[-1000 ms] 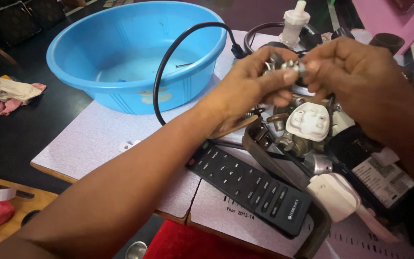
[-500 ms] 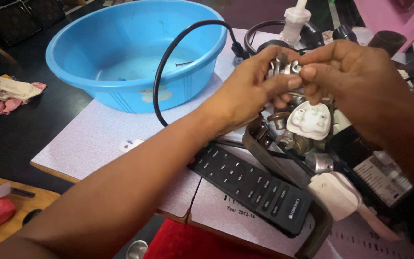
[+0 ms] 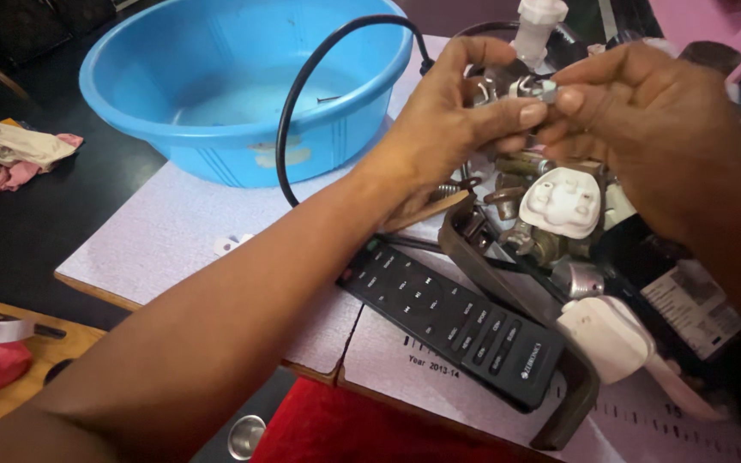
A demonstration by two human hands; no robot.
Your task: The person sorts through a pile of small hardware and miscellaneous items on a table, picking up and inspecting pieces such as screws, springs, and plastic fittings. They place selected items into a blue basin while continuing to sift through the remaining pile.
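Both of my hands meet above a dark tray [image 3: 559, 403] of electrical odds and ends. My left hand [image 3: 452, 116] pinches a small silvery metal fitting [image 3: 521, 87] between thumb and fingers. My right hand [image 3: 645, 129] grips the same fitting from the right with its fingertips. Directly below the hands lies a white plug top [image 3: 563, 201] among brass and metal parts [image 3: 516, 236]. A second white plug [image 3: 606, 334] rests nearer to me in the tray.
A blue plastic basin [image 3: 242, 86] stands at the back left, with a black cable [image 3: 302, 94] arching over its rim. A black remote control [image 3: 452, 321] lies on the pale table top [image 3: 173, 249]. A white bottle [image 3: 535, 30] stands behind the hands. Cloths [image 3: 6, 154] lie on the dark floor.
Both hands have risen slightly in view and stay together on the small metal fitting, fingers shifting on it. The view has tilted a little; nothing else has moved.
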